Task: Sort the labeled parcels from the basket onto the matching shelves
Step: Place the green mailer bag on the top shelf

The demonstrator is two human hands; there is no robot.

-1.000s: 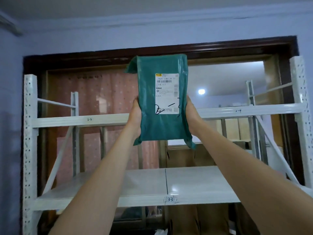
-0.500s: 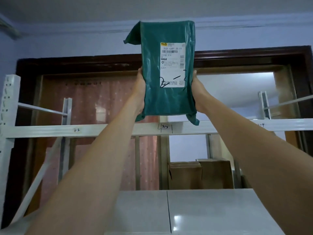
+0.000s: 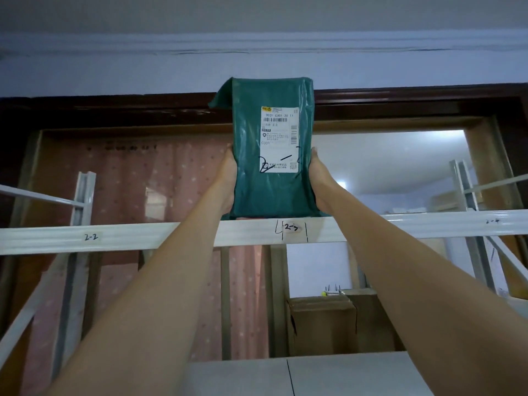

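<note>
Left hand (image 3: 228,181) and right hand (image 3: 320,181) clasping green parcel (image 3: 271,192) by its sides | upright, bottom edge at upper shelf beam (image 3: 143,237), above mark 2-3 (image 3: 291,228) | step: shelving | next: probably lay flat, release

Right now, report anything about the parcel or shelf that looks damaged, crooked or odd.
Little stands out. The green parcel is upright, held by the left hand and right hand above the shelf beam. Only its top left corner flap sticks out, creased.
</note>
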